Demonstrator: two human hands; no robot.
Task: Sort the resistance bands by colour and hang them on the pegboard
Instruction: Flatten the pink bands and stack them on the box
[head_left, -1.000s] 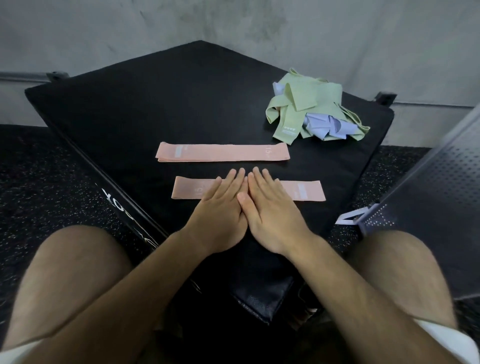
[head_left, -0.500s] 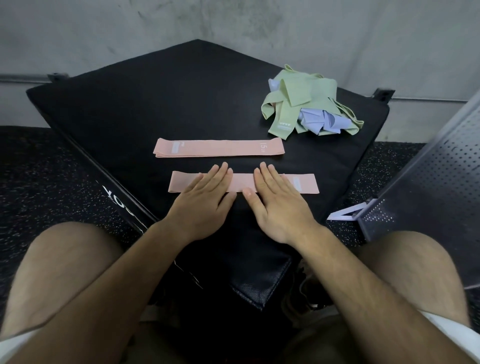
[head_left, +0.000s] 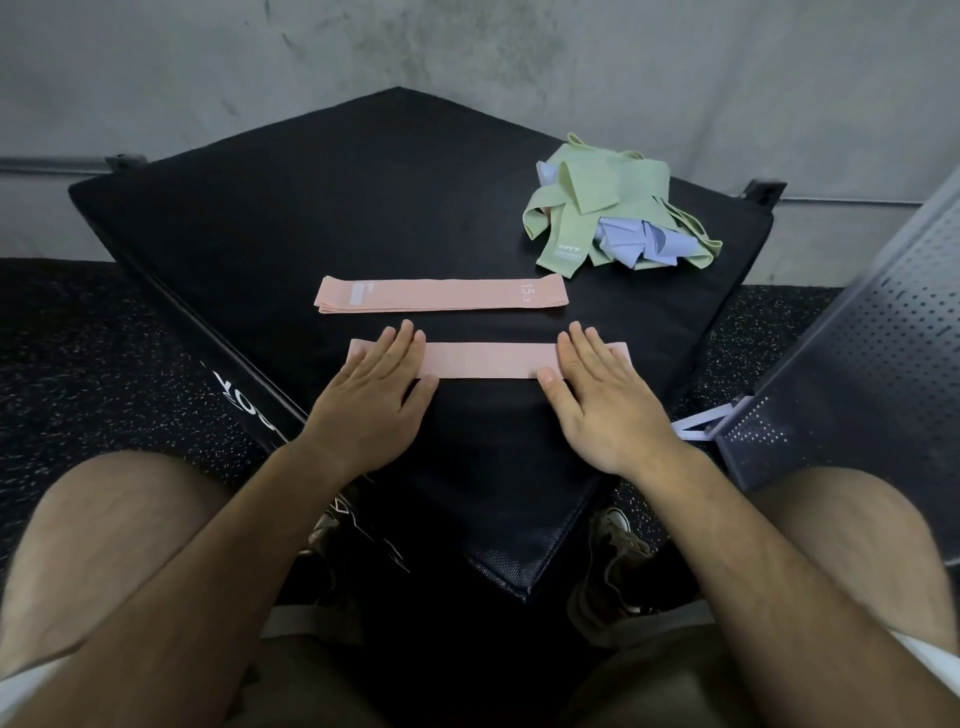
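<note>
Resistance bands lie on the black padded tabletop (head_left: 363, 208): tangled green-and-lilac fabric heap (head_left: 597, 208) far right, far pink fabric band (head_left: 441, 295), near pink fabric band (head_left: 488, 360) pressed at its ends by flat left hand (head_left: 374, 395) and right hand (head_left: 602, 400). Sorting seems unfinished; untangling the heap likely comes next.

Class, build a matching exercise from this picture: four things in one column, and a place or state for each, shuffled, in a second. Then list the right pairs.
1. near pink band
2. far pink band
3. green bands
4. pegboard

a. perforated, at the right edge of view
b. heaped together with lilac bands
c. flat under left hand and right hand
d. flat, untouched, marked 15 LB

Pairs: 1-c, 2-d, 3-b, 4-a
</note>
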